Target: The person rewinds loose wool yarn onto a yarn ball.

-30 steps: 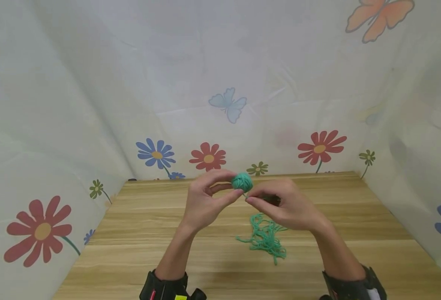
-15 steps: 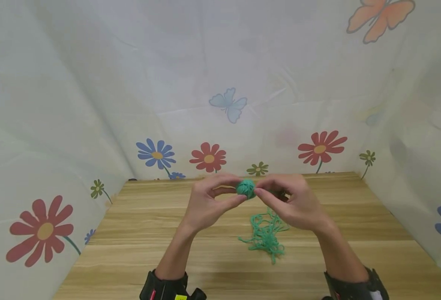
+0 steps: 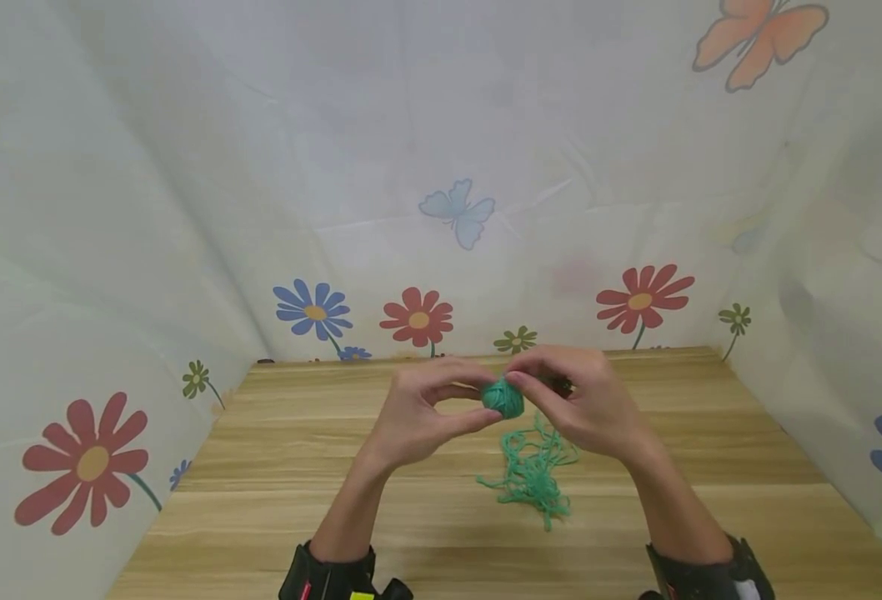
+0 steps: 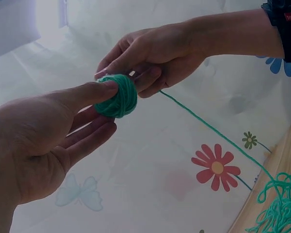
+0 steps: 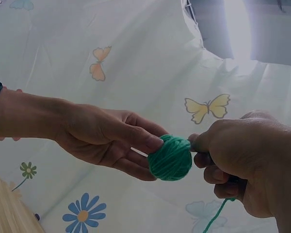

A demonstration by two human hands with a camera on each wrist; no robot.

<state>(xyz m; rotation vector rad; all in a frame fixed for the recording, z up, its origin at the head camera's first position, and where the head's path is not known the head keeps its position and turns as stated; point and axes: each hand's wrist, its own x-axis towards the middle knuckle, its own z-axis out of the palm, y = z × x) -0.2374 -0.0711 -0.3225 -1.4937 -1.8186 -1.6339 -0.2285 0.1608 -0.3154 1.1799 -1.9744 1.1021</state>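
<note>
A small green ball of yarn (image 3: 503, 399) is held above the table between the thumb and fingertips of my left hand (image 3: 420, 412). My right hand (image 3: 583, 404) is at the ball's upper right side in the head view, thumb and forefinger pinched together on the yarn. Out of the curled lower fingers of that hand, a single yarn strand (image 4: 208, 125) runs taut down to the table in the left wrist view. There it meets a loose tangle of green yarn (image 3: 534, 483), which lies below the hands.
The wood-grain table (image 3: 321, 417) spreads under both hands. A pale curtain (image 3: 336, 167) printed with flowers and butterflies closes in the back and sides. Each wrist wears a black strap (image 3: 328, 571).
The ball and left hand have shifted right and slightly down. My right hand has gone from below the ball, past its right side, to its upper right.
</note>
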